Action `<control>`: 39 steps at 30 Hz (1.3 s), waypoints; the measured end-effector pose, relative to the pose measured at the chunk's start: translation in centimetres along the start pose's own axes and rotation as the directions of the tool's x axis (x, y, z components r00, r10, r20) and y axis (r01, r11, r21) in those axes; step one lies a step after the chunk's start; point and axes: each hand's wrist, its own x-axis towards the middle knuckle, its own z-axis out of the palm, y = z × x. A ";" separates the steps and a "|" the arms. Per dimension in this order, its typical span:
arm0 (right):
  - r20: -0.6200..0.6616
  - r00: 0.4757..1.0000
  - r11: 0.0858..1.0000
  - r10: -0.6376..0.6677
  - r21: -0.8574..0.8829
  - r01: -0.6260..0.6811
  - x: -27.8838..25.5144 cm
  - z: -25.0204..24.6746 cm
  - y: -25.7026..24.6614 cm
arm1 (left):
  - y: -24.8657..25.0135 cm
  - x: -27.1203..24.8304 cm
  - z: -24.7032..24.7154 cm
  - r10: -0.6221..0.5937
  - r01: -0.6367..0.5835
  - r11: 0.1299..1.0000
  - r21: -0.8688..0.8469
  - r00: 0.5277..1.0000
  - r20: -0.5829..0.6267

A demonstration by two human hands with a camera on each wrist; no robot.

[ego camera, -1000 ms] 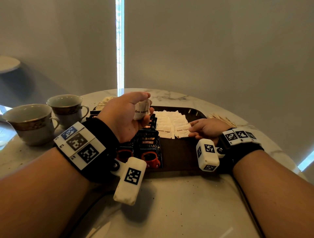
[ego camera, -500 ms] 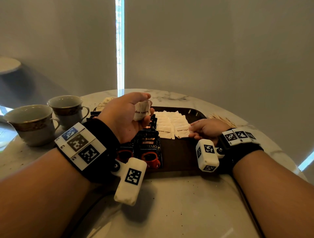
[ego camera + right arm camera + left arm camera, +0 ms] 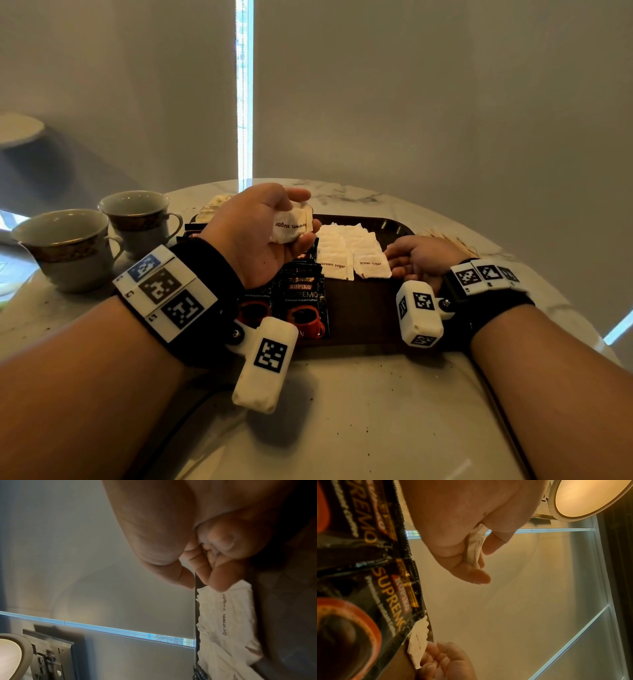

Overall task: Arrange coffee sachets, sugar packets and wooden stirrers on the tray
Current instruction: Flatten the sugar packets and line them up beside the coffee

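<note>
Near the tray's (image 3: 363, 318) right edge, the right hand (image 3: 419, 258) rests with fingertips (image 3: 218, 584) curled down on the front-right sugar packet (image 3: 371, 269), seemingly nudging it into line with its neighbour (image 3: 334, 267). Above the tray's left half, the left hand (image 3: 260, 233) is clamped on a small stack of packets (image 3: 291, 224), thumb on one face and fingers on the other. To place well, I would square the laid packet flush with its row, then draw one packet off the stack and lay it flat, print up, overlapping evenly. The packets are thin, crinkled white paper with serrated ends, so a light touch should slide them without creasing. The coffee sachets (image 3: 303, 301) are glossy black foil, overlapped along the tray's left side. The stirrers (image 3: 452, 240), slim pale wood, lie on the marble table (image 3: 342, 411) beyond the tray's far-right corner, not yet arranged.
</note>
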 end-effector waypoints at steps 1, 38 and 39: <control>-0.008 1.000 1.000 -0.004 0.012 0.004 0.0 0.0 0.0 | 0.0 0.0 0.0 -0.008 0.008 1.000 -0.010 1.000 0.008; 0.249 0.827 0.849 -0.503 0.320 0.420 -7.0 5.8 -2.4 | -0.1 -0.1 0.1 0.092 -0.097 0.983 0.158 0.995 0.040; 0.241 0.829 0.847 -0.504 0.327 0.420 -7.0 5.8 -2.5 | -0.1 -0.1 0.1 0.091 -0.097 0.983 0.159 0.995 0.042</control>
